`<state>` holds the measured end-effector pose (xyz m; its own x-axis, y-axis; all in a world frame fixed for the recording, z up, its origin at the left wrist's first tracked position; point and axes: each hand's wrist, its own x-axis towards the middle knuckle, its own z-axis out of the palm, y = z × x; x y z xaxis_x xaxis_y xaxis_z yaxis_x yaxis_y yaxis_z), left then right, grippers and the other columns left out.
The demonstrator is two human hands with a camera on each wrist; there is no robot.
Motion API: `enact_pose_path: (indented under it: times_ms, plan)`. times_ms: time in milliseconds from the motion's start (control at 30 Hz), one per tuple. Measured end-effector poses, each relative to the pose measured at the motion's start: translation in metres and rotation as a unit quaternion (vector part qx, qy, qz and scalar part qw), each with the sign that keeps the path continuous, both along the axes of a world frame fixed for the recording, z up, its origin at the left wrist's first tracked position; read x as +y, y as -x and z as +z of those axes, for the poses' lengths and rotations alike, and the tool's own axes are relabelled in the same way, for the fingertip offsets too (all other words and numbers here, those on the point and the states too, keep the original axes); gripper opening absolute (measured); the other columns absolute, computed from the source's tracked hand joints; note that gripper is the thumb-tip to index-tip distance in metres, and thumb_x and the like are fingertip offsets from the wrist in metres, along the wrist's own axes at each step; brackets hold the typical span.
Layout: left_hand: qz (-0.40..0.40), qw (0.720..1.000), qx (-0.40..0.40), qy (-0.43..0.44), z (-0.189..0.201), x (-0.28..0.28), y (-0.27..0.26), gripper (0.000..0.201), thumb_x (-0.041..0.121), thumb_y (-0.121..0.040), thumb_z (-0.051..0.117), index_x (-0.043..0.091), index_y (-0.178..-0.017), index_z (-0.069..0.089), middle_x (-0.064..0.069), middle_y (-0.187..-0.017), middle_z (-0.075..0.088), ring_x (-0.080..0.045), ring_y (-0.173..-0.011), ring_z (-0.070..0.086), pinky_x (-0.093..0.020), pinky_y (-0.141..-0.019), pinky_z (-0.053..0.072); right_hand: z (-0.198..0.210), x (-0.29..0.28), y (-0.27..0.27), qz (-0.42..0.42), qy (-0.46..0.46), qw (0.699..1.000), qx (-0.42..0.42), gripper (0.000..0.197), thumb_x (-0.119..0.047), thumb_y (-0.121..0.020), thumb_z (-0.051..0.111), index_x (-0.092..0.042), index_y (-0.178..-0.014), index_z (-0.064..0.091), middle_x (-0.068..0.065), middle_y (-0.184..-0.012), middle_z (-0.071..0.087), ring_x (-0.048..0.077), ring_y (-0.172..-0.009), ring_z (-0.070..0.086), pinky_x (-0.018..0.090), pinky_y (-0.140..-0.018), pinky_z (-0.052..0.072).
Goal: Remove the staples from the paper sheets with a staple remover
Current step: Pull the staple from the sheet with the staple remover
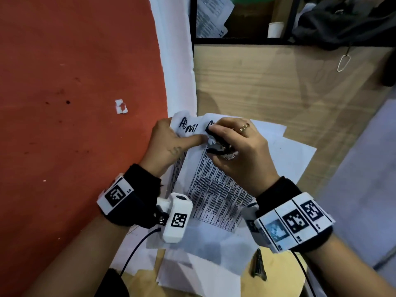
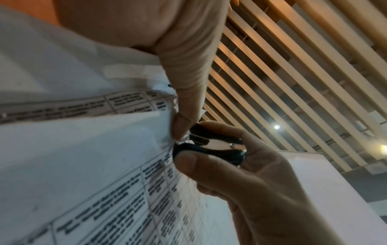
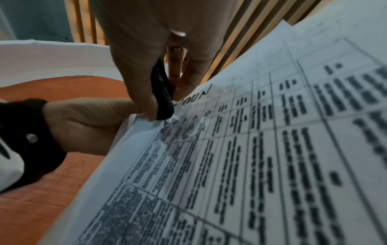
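One remover (image 1: pixel 218 146), black with chrome jaws, sits pinched in the right hand (image 1: pixel 242 151), its tip at the top corner of the sheets (image 1: pixel 216 189). The left hand (image 1: pixel 165 146) grips that same corner, thumb on top, touching the remover's tip. The printed sheets are lifted off a loose spread of several white papers (image 1: pixel 201 266). One paper scrap (image 1: pixel 121 106) lies well apart on the red mat (image 1: pixel 64 103). Bare wooden table (image 1: pixel 278 86) lies beyond the hands.
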<state>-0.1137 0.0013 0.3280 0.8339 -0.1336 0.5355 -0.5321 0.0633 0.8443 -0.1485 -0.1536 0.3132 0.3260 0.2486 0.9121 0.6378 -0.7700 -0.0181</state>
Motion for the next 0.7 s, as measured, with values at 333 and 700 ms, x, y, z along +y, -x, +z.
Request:
enact_pose_path:
  times_ms: [333,700]
  plan:
    - [-0.007,1.0,-0.007,0.011,-0.0002,-0.0045,0.0041,0.028,0.011,-0.058,0.084,0.008,-0.081,0.068,-0.024,-0.084,0.07,-0.02,-0.072,0.059,-0.043,-0.07,0.056,0.0067,-0.0006,0.0013,-0.002,0.04,0.999,-0.028,0.034,0.0,-0.064,0.074,-0.001,-0.098,0.071,0.012,-0.097,0.068,0.033,-0.082,0.062,0.033,-0.064,0.054]
    - [-0.042,0.999,0.004,0.02,-0.0019,-0.0045,0.0046,0.026,-0.01,-0.068,0.076,0.007,-0.086,0.069,0.0,-0.078,0.074,-0.014,-0.074,0.068,-0.031,-0.074,0.059,0.0079,-0.0032,0.0042,-0.026,0.075,0.996,-0.039,0.025,-0.002,-0.065,0.073,-0.001,-0.089,0.072,0.01,-0.091,0.07,0.032,-0.077,0.063,0.035,-0.055,0.054]
